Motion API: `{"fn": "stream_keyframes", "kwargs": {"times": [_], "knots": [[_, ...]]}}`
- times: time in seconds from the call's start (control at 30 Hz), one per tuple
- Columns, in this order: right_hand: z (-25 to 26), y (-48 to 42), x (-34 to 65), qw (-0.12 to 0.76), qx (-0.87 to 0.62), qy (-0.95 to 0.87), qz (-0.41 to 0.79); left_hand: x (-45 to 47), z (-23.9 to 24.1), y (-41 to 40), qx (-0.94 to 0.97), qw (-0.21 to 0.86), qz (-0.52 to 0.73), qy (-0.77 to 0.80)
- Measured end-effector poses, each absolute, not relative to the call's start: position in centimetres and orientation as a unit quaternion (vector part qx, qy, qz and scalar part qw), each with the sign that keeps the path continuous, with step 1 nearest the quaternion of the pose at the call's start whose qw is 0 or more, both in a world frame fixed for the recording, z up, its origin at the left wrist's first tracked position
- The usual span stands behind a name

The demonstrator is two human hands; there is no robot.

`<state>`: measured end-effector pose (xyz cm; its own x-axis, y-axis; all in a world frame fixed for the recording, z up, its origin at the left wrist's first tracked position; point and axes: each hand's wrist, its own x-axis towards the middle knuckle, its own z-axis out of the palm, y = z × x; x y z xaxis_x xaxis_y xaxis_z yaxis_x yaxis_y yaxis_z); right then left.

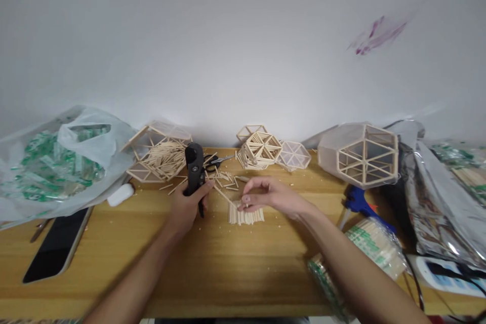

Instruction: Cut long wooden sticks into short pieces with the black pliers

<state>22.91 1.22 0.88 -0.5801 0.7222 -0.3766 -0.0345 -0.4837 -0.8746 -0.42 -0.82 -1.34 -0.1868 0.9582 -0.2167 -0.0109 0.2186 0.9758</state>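
Observation:
My left hand (188, 207) is wrapped round a black glue gun (195, 168), held upright above the wooden table (159, 258). My right hand (271, 196) hovers over a small flat row of wooden sticks (246, 216), its fingertips pinched on the row's top edge. One longer stick (224, 195) runs slanted between the gun's lower end and the row. Loose sticks (224, 178) lie scattered just behind both hands.
Stick-built geometric frames (261, 149) and a larger one (364, 154) stand by the wall, with a stick pile (163, 159) and scissors (214, 161). A plastic bag (64, 157) and phone (56, 243) lie left. A blue glue gun (357, 202) and packed sticks (374, 243) lie right.

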Motion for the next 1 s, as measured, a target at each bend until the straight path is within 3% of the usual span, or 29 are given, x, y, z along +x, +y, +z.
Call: {"fn": "stream_keyframes", "kwargs": {"times": [0.13,0.27,0.77,1.0], "knots": [[0.7,1.8,23.5,0.304,-0.413,-0.436,0.739,-0.6,-1.3,-0.6,0.387,0.491,0.497,0.602],[0.6,2.2,23.8,0.303,-0.417,-0.482,0.709,-0.5,-1.5,-0.6,0.398,0.489,0.491,0.601],[-0.6,2.8,24.6,0.174,-0.491,-0.57,0.635,-0.8,-2.2,-0.3,0.376,0.501,0.501,0.598],[-0.6,2.7,24.5,0.153,-0.503,-0.585,0.617,-0.6,-2.1,-0.2,0.376,0.499,0.496,0.603]]}}
